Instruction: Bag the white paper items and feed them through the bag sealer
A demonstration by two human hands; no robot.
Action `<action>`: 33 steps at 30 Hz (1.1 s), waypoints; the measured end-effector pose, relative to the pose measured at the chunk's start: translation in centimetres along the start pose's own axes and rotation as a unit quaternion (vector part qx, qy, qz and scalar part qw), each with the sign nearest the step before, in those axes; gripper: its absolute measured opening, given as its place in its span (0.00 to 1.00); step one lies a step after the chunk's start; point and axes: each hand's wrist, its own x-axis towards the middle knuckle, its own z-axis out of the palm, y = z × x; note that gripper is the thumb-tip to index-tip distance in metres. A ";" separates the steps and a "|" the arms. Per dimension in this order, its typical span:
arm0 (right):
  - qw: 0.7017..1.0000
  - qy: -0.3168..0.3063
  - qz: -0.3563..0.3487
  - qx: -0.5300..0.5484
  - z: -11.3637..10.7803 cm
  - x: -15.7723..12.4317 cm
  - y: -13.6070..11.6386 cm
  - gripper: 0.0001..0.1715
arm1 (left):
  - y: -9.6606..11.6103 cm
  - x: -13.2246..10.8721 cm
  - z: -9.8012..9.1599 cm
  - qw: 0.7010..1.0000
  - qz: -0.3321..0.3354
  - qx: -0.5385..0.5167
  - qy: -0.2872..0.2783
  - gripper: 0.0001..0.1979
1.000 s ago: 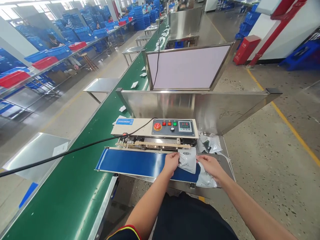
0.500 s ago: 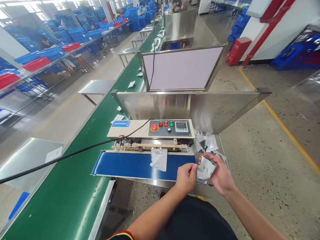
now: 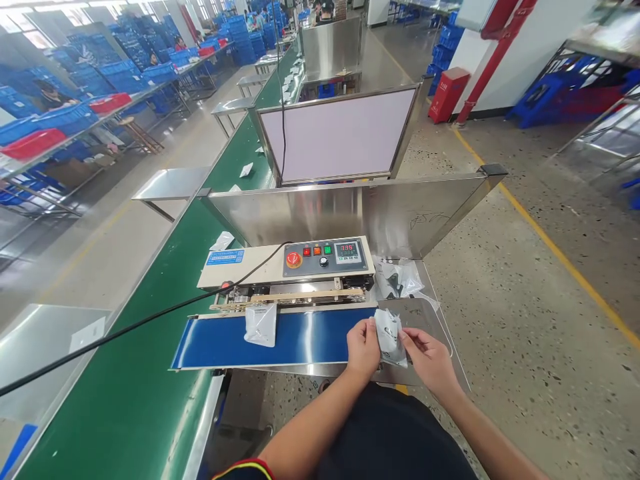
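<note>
Holding pouch [image 3: 389, 337], hands [image 3: 363, 348] [image 3: 431, 362] by blue conveyor [image 3: 300, 339], sealer [image 3: 285, 265] ahead

A silver pouch [image 3: 389, 337] with dark print shows at lower centre, beside the deep blue feed belt [image 3: 300, 340]. A green conveyor belt [image 3: 125, 400] runs down the left, blue crates [image 3: 95, 80] crowd the upper left, and a yellow line [image 3: 555, 248] crosses the speckled grey floor [image 3: 500, 373] at right.

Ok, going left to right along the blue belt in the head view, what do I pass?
Plastic pouch → left hand → held pouch → right hand
</note>
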 end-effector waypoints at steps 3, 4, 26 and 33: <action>0.999 0.019 0.026 -0.021 -0.5 1.1 0.5 0.37 | -0.5 0.8 -0.4 0.999 -0.028 -0.005 -0.030 0.30; 0.998 0.029 0.051 -0.006 -0.6 1.7 0.7 0.36 | -0.8 1.4 -0.5 0.998 -0.046 0.001 -0.034 0.29; 0.951 0.058 0.048 -0.301 -0.3 18.6 -3.4 0.10 | 0.5 0.2 -8.6 0.950 0.006 -0.046 0.309 0.26; 0.906 0.013 0.022 -0.422 -1.6 21.0 -6.5 0.10 | 3.0 -1.8 -4.1 0.991 0.076 0.026 0.111 0.20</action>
